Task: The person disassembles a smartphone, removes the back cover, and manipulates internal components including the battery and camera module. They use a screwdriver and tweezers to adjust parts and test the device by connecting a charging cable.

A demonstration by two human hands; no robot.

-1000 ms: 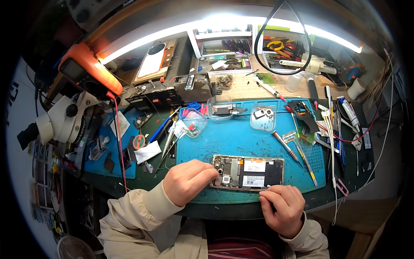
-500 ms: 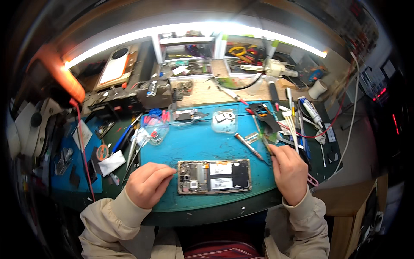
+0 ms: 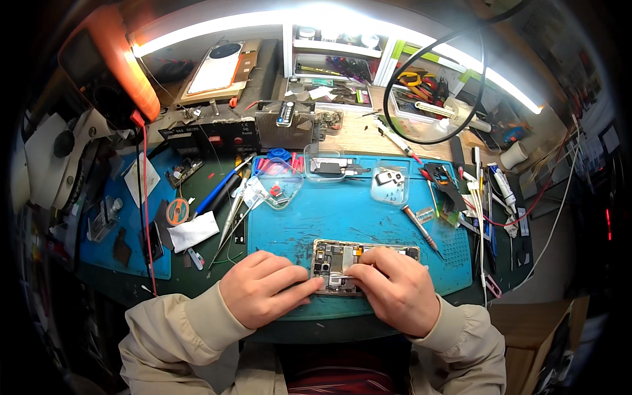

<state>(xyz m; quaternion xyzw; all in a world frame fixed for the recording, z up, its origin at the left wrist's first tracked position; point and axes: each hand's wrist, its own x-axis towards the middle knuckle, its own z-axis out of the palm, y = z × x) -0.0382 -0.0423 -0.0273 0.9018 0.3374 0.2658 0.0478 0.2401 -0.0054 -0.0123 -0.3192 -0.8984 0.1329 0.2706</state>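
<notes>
Blue mat point(image 3: 289, 227) under an opened phone point(image 3: 337, 257); left hand point(image 3: 268, 288) loosely curled at its left end, hold unclear; right hand point(image 3: 399, 289) tightly pinching a thin tool point(image 3: 339, 276) above.

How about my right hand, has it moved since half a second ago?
Yes: your right hand moved left across the blue mat, from its right edge to over the phone.

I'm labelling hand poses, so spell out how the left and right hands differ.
The left hand is at the left end of the opened phone; the right hand covers part of its right half. The right pinches a slim, pale tool; the left shows no tool. Both are bare, with beige cuffs.
</notes>
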